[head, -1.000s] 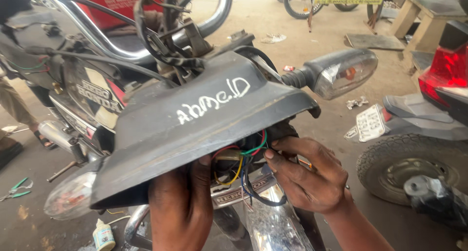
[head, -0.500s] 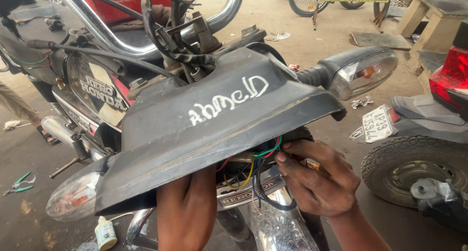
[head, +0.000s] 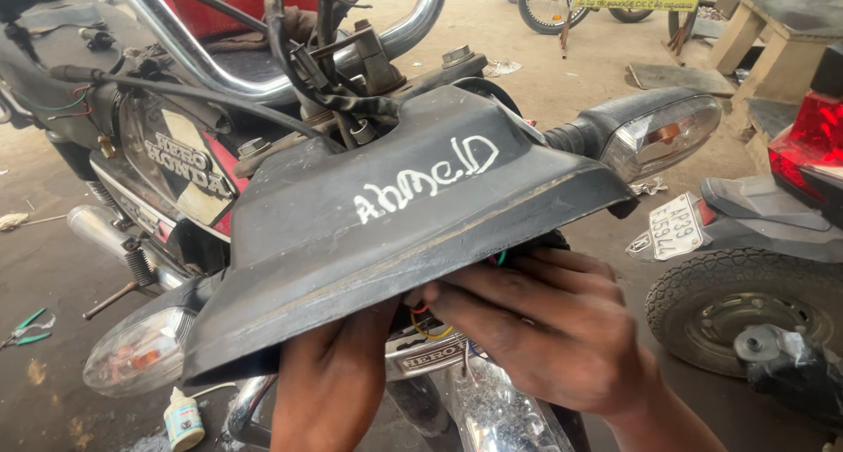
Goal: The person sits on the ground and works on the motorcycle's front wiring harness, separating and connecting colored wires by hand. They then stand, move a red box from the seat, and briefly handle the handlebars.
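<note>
A dark plastic cowl (head: pixel 386 241), marked with white handwriting, sits at the front of a motorcycle (head: pixel 167 162), tilted so its near edge hangs low over both hands. The left hand (head: pixel 329 382) comes up from below at the near centre, its fingers going under the cowl's near edge; the fingertips are hidden beneath the plastic, so whether they clench anything cannot be told. The right hand (head: pixel 549 329) lies just right of it, fingers stretched leftward and pressed against the underside of the cowl's near rim. Its fingers are not curled into a fist, but what they may pinch is hidden, so its grip cannot be told either. Between the two hands, right under the cowl's edge, a small bunch of wires (head: pixel 426 316) in red, yellow and green peeks out, touching or just beside the right fingertips.

A clear turn signal (head: pixel 136 355) sticks out at the cowl's left near end, and another signal (head: pixel 654 132) at its right far end. Chrome handlebars (head: pixel 263 75) and black cables (head: pixel 307 57) rise behind the cowl. On the floor, green-handled pliers (head: pixel 25 327) lie at far left, and a small bottle (head: pixel 183 417) stands near the left signal. A scooter's tyre (head: pixel 729 307) and red tail lamp (head: pixel 812 140) are at the right.
</note>
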